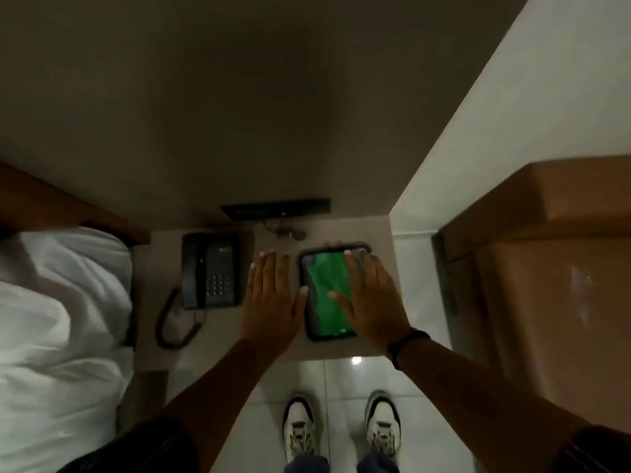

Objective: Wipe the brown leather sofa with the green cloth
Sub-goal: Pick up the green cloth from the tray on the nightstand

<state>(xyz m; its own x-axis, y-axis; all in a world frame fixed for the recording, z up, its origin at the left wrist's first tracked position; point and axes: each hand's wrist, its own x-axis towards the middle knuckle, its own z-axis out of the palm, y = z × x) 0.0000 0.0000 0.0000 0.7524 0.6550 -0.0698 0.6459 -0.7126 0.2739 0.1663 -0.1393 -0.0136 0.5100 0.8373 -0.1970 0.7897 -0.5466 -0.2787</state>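
The green cloth (pixel 326 295) lies flat in a dark tray (pixel 309 331) on the bedside table (pixel 218 339). My right hand (pixel 370 302) hovers flat over the tray's right half with fingers spread, partly covering the cloth; its thumb reaches over the green. My left hand (pixel 271 298) is flat and open just left of the tray, holding nothing. The brown leather sofa (pixel 546 268) stands at the right edge, its arm and backrest visible.
A black corded telephone (pixel 210 269) sits on the table's left part. A dark panel (pixel 276 208) with a cable is fixed to the wall behind. A bed with white bedding (pixel 58 319) is on the left. White tiled floor (pixel 345 397) and my shoes below.
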